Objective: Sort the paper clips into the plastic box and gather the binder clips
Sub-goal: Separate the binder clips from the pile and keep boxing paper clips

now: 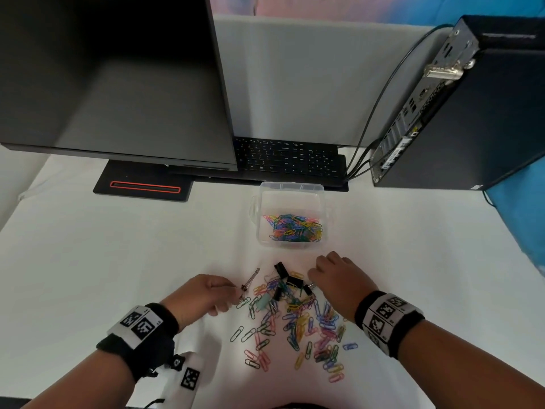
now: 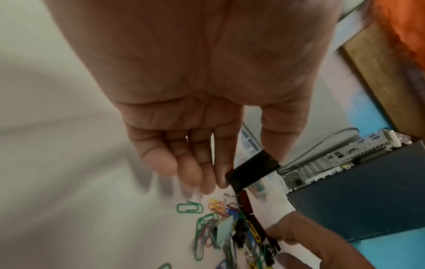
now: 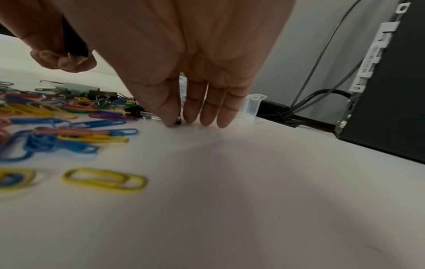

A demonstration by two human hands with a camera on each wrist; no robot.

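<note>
A clear plastic box [image 1: 290, 190] stands mid-table with colourful paper clips [image 1: 295, 228] heaped inside. In front of it lies a loose pile of paper clips [image 1: 295, 317] mixed with black binder clips [image 1: 295, 281] and one pale green binder clip [image 1: 263, 302]. My left hand [image 1: 236, 290] is at the pile's left edge and pinches a black binder clip [image 2: 253, 171] between thumb and forefinger, just above the table. My right hand [image 1: 314, 280] is at the pile's far right edge. Its fingertips [image 3: 207, 122] touch the table, and thumb and forefinger pinch a small black binder clip [image 1: 307, 289].
A large monitor [image 1: 118, 84] on a black base [image 1: 144, 184] fills the back left. A keyboard [image 1: 289, 160] lies behind the box. A computer tower [image 1: 472, 113] with cables [image 1: 362, 154] stands at the back right. White cloth covers the table.
</note>
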